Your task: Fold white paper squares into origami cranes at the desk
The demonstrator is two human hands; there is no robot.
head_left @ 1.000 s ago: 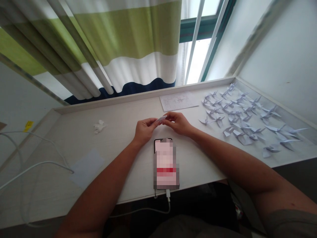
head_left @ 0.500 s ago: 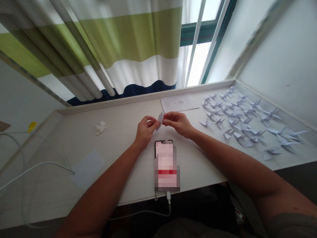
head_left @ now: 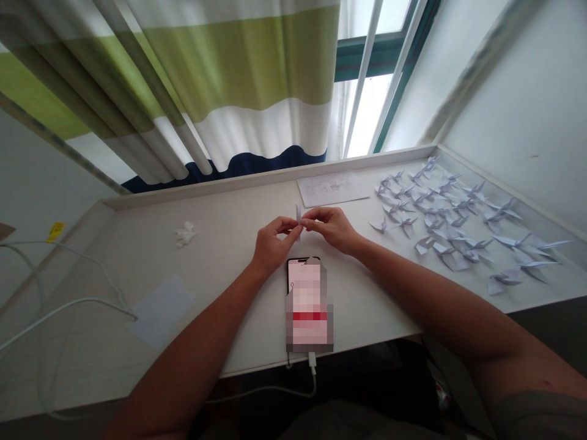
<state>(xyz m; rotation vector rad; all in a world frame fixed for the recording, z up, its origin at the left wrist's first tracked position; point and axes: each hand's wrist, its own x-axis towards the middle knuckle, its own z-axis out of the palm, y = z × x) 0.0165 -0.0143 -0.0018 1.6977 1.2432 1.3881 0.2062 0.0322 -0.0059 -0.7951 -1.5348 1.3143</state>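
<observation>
- Head view, looking down: a small folded paper (head_left: 298,212), white and narrow, stands nearly edge-on between two hands, over the bench (head_left: 238,256) and just beyond the phone's far end. Its folds are too small to make out, and fingers cover its middle.
- Left hand (head_left: 274,241): the grip is a pinch, thumb and fingers grasping the folded paper from the left. Some fingers are curled out of sight.
- Right hand (head_left: 334,230): the grip is a pinch at the paper's right side, thumb and forefinger together; exactly how much paper lies between them is hidden.
- Phone (head_left: 308,305): flat on the bench between the forearms, its screen mostly masked by coloured blocks. A white plug (head_left: 312,360) enters its near end; the cord passes out of sight behind the left arm.
- To the right, many white paper birds (head_left: 454,258) crowd together, overlapping too much to count.
- Printed sheet (head_left: 332,188): near the bench's back edge, writing unreadable.
- On the left lie a crumpled white scrap (head_left: 185,234) and a pale sheet (head_left: 162,308), which is faint against the bench.
- Both arms are cut off by the frame.
</observation>
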